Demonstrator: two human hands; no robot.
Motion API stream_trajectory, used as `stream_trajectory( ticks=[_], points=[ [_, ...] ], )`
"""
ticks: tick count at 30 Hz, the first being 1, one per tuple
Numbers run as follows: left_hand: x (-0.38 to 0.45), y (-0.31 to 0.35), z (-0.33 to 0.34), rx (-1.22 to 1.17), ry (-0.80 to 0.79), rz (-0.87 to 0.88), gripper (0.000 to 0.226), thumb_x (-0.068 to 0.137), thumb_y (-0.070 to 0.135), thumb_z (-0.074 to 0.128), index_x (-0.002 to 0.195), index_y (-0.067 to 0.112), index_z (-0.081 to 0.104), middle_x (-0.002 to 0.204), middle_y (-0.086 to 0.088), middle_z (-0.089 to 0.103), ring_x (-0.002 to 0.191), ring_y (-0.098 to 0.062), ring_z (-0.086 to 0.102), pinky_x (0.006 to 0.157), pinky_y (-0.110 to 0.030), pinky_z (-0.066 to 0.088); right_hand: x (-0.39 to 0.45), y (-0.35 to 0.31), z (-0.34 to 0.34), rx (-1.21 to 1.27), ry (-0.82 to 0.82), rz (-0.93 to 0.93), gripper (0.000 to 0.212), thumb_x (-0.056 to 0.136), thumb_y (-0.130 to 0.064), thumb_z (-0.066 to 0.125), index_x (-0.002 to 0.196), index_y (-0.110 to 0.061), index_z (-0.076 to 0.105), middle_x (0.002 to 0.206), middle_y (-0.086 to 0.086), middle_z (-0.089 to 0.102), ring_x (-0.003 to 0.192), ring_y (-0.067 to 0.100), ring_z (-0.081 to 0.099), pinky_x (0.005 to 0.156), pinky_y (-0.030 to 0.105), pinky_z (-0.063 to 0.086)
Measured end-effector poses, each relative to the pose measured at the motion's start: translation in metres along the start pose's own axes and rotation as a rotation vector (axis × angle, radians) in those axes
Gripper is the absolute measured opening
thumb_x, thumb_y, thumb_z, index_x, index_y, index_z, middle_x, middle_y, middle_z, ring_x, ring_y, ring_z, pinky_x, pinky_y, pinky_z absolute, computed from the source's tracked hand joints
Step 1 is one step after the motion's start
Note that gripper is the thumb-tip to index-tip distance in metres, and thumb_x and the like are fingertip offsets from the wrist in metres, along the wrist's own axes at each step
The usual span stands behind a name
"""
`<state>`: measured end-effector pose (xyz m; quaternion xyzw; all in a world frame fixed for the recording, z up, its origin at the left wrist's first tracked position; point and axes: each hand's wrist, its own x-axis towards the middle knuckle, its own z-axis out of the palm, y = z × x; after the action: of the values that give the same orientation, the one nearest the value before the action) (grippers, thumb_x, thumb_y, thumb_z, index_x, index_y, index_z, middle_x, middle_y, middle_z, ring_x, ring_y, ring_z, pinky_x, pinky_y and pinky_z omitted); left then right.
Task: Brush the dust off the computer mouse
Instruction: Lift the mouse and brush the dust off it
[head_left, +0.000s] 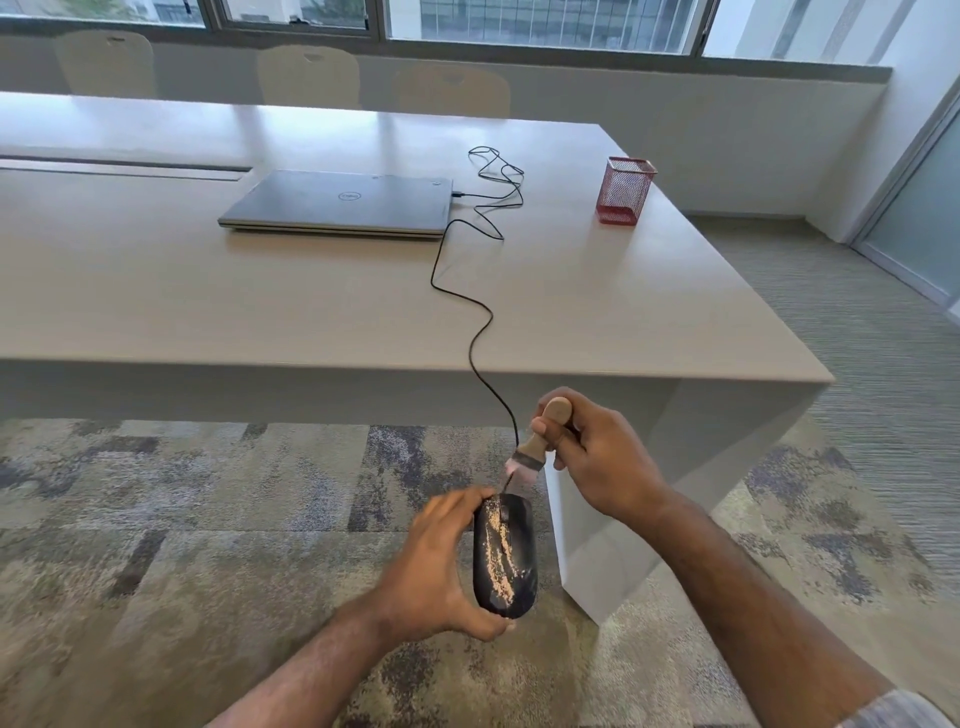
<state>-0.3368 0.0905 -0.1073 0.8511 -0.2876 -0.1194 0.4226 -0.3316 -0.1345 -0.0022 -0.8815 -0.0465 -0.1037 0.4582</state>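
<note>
Both grips are closed on something: my left hand (434, 564) curls round the black oval plastic computer mouse (504, 558), thumb under its near end and fingers along its far side, while my right hand (597, 457) clamps the pale wooden handle of a small dusting brush (540, 441). I hold the mouse in the air, out past the front edge of the pale counter (208, 291) and above the mottled grey carpet (208, 519); tan dust lies in a streak down its back.

My reading is that the brushing is just starting. The bristles hang slightly beyond the mouse's far end, blurred, beside the thin black cable (480, 338) that runs from the mouse up over the counter edge to the closed grey laptop (337, 205). Next I need to bring the bristles down onto the dusty back and draw them along the streak, tilting the mouse so the grit falls away from my left fingers.

Room is generous: open carpet below and to the left of both grips. To the right sits the white counter leg (613, 519), near my right wrist, and the cable could snag the brush.
</note>
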Motion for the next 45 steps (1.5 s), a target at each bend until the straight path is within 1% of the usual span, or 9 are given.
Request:
stream_trajectory(
  ticks=[5,7,11,18,23,30,35,40,45],
  points=[
    [0.000,-0.004,0.002,-0.030,0.002,-0.019,0.127,0.044,0.057,0.095,0.150,0.043,0.026,0.137,0.031,0.034,0.131,0.011,0.030,0.112,-0.021,0.024,-0.003,-0.002,0.002,0.204,-0.035,0.038,0.007,0.098,-0.026,0.061,0.091,-0.026,0.061,0.072,-0.002,0.065,0.057,0.012,0.059,0.051,0.021,0.047],
    [0.001,-0.004,0.002,-0.028,0.002,-0.013,0.126,0.045,0.057,0.095,0.150,0.042,0.028,0.134,0.031,0.036,0.130,0.008,0.033,0.112,-0.022,0.027,-0.007,0.002,0.003,0.165,-0.067,0.081,0.008,0.098,-0.028,0.061,0.090,-0.027,0.061,0.073,0.004,0.065,0.058,0.015,0.057,0.051,0.025,0.047],
    [0.001,-0.003,0.001,-0.037,0.007,-0.007,0.125,0.044,0.056,0.093,0.148,0.047,0.025,0.131,0.040,0.031,0.129,0.012,0.030,0.109,-0.018,0.025,-0.009,0.008,-0.003,0.027,0.075,0.072,0.009,0.098,-0.027,0.060,0.092,-0.021,0.061,0.077,0.008,0.068,0.066,0.032,0.062,0.062,0.042,0.052],
    [0.001,0.002,-0.002,-0.060,0.010,-0.024,0.124,0.044,0.053,0.093,0.149,0.043,0.028,0.131,0.037,0.034,0.129,0.009,0.033,0.117,-0.033,0.032,-0.009,-0.001,-0.004,0.168,0.117,0.109,0.014,0.099,-0.029,0.058,0.086,-0.026,0.058,0.068,0.006,0.067,0.050,0.015,0.059,0.048,0.031,0.049],
    [0.001,0.006,-0.004,-0.065,0.005,-0.026,0.125,0.045,0.049,0.094,0.151,0.037,0.030,0.134,0.027,0.037,0.131,0.003,0.034,0.119,-0.039,0.033,-0.012,0.004,-0.008,-0.072,0.160,0.202,0.020,0.103,-0.026,0.051,0.089,-0.012,0.055,0.076,0.015,0.068,0.065,0.033,0.064,0.063,0.045,0.055],
    [0.001,0.011,-0.003,-0.106,0.031,-0.052,0.125,0.043,0.048,0.094,0.151,0.037,0.031,0.136,0.025,0.038,0.132,0.002,0.036,0.120,-0.042,0.033,-0.015,0.005,0.001,0.341,0.266,0.376,0.020,0.104,-0.017,0.051,0.092,-0.002,0.052,0.058,0.015,0.065,0.041,0.021,0.054,0.035,0.025,0.043],
    [-0.001,0.006,-0.005,-0.140,0.040,-0.073,0.128,0.041,0.045,0.095,0.152,0.037,0.032,0.138,0.021,0.038,0.132,0.004,0.036,0.121,-0.042,0.033,-0.020,0.019,-0.002,0.283,0.330,0.427,0.026,0.104,-0.020,0.050,0.096,0.004,0.053,0.059,0.014,0.066,0.042,0.022,0.056,0.036,0.026,0.044],
    [0.003,0.008,-0.007,-0.106,0.019,-0.058,0.126,0.042,0.049,0.095,0.149,0.045,0.028,0.137,0.031,0.032,0.130,0.013,0.030,0.119,-0.036,0.032,-0.019,0.011,0.003,0.351,0.335,0.374,0.019,0.104,-0.022,0.051,0.092,-0.006,0.053,0.053,0.007,0.065,0.039,0.019,0.056,0.035,0.026,0.043],
    [0.007,0.010,-0.005,-0.082,0.006,-0.045,0.129,0.042,0.054,0.092,0.152,0.038,0.028,0.136,0.030,0.034,0.132,0.006,0.033,0.119,-0.040,0.035,-0.013,0.003,0.011,0.244,0.330,0.353,0.017,0.103,-0.024,0.052,0.091,-0.012,0.053,0.061,0.008,0.067,0.042,0.015,0.060,0.042,0.029,0.048]
  ],
)
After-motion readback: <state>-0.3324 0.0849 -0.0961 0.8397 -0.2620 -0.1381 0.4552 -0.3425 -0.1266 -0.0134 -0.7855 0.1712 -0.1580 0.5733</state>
